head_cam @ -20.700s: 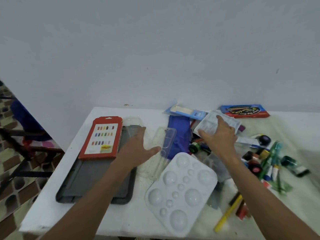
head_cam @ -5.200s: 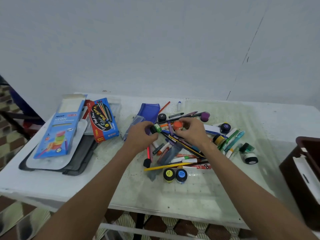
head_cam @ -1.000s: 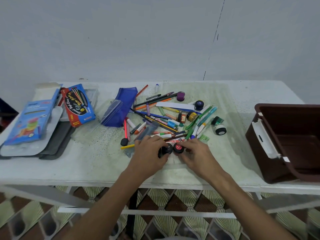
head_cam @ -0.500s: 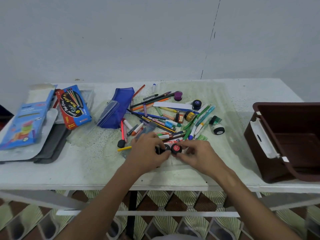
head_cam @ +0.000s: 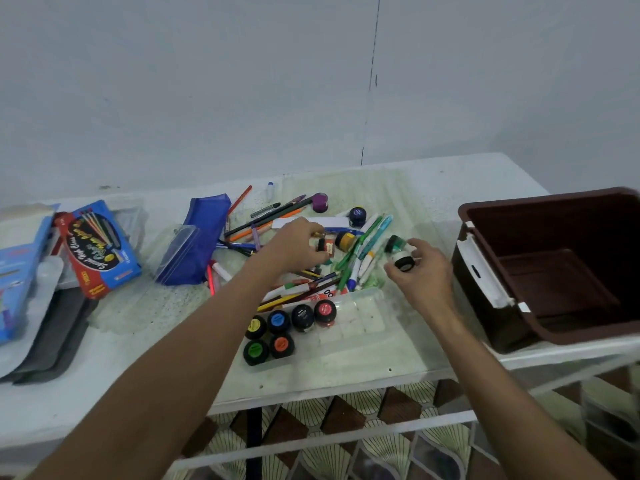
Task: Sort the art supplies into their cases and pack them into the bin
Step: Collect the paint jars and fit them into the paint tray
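On the counter (head_cam: 121, 344), moving left to right: boxed sets lie at far left, then a blue pencil pouch (head_cam: 204, 233), then a loose heap of pens and pencils (head_cam: 294, 268).

Your left hand (head_cam: 294, 247) reaches into that heap, fingers curled over small items. Whether it has actually gripped one, you cannot tell.

Below it, nearest you, sits a clear paint-pot tray (head_cam: 360, 323) whose long axis runs left to right. Six pots (head_cam: 277, 330) fill its left end, and its right end is vacant.

Your right hand (head_cam: 415, 271) is curled around a green paint pot (head_cam: 398, 252) with a white label. From that hand, the tray's free cells lie close by at about seven o'clock, so the right hand is likely the nearer one for seating it.

The brown bin (head_cam: 554, 271) stands at three o'clock, at the counter's right edge.
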Tool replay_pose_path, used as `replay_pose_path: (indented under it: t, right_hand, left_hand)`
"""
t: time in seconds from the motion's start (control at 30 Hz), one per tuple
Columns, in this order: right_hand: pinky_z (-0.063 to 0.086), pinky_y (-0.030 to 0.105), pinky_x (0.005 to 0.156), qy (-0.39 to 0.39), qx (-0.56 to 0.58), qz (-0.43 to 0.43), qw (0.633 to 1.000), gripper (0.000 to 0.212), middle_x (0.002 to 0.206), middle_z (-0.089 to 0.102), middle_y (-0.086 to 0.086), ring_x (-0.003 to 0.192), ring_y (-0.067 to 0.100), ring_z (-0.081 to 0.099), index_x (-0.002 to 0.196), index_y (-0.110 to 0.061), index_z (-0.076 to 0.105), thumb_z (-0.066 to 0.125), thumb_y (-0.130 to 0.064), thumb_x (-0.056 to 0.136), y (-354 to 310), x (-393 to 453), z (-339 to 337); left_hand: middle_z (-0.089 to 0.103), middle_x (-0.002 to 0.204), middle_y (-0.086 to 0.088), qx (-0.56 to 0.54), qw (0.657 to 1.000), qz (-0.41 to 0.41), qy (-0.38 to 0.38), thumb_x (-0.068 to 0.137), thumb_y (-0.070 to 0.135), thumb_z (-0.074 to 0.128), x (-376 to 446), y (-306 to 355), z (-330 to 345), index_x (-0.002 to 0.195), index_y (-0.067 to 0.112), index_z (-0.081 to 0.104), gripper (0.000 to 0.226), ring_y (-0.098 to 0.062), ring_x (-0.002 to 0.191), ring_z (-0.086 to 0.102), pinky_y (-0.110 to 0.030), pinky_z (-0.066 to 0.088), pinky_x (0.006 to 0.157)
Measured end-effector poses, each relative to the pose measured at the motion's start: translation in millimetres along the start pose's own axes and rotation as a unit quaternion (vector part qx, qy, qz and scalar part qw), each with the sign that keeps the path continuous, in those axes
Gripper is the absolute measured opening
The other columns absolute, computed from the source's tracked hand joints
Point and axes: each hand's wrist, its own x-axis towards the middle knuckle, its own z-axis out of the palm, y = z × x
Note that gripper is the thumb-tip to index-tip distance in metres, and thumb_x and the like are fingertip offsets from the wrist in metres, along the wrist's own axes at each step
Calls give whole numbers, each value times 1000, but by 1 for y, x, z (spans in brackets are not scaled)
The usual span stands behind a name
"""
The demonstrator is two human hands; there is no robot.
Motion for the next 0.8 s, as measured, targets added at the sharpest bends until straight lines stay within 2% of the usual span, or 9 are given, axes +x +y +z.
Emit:
replay_pose_path:
  t: [0.07,0.17,0.27,0.33,0.4,0.5,0.6,0.67,0.8]
  right_hand:
    - [47,25,72,4,18,13,1000,52,92,59,4,84,20,61,120,-12,61,81,-21,72,3,1,2]
    - [44,23,71,8,20,26,999,45,90,62,4,83,19,61,115,-9,63,80,-15,74,6,2,5]
    - [47,23,69,15,34,38,999,28,85,67,4,81,21,66,103,-8,67,76,-9,76,9,3,6]
    - [47,23,70,16,37,29,999,24,83,66,2,79,20,64,100,-7,69,74,-7,77,6,1,3]
    - [43,17,68,14,33,2,999,27,87,66,3,77,15,60,103,-8,70,74,-9,77,1,-5,0]
    - [39,10,69,6,18,-51,998,39,94,58,-1,82,10,56,115,-14,68,77,-14,77,-11,-19,-5]
    - [51,21,78,-43,42,-94,994,44,101,59,-4,88,11,61,118,-16,66,78,-16,75,-24,-38,-11]
    - [52,18,74,-111,62,-106,986,46,99,64,-7,85,5,63,116,-19,66,81,-17,73,-31,-54,-16]
    - [50,17,72,-229,39,-127,964,38,92,64,-17,80,1,60,105,-23,69,84,-25,70,-41,-81,-19]
  left_hand:
    - [57,128,-8,-14,1000,1,3,80,33,69,3,-3,4,128,15,60,52,-23,115,54,-27,41,86]
    - [62,121,-7,-46,999,4,16,80,29,71,4,-9,12,124,13,63,47,-21,107,58,-24,43,85]
    - [67,111,-5,-89,995,0,37,77,27,75,3,-14,16,114,13,66,41,-19,93,63,-32,53,83]
    - [69,104,-4,-107,992,8,60,76,26,75,-2,-13,16,108,13,67,35,-18,85,64,-31,54,76]
    - [68,96,0,-142,986,10,88,77,24,75,-10,-11,14,105,14,66,31,-16,83,65,-28,54,73]
    - [68,91,4,-193,975,12,113,75,25,77,-32,-8,6,104,17,66,32,-8,82,66,-28,57,78]
    - [69,93,8,-187,975,21,119,73,29,77,-66,-7,1,107,22,68,36,-1,84,64,-23,55,82]
    - [67,97,11,-176,978,23,109,75,34,77,-96,-3,0,110,27,68,38,3,86,62,-17,51,80]
    - [63,97,6,-121,988,27,88,75,37,78,-144,5,3,110,27,69,37,-7,88,58,-22,48,81]
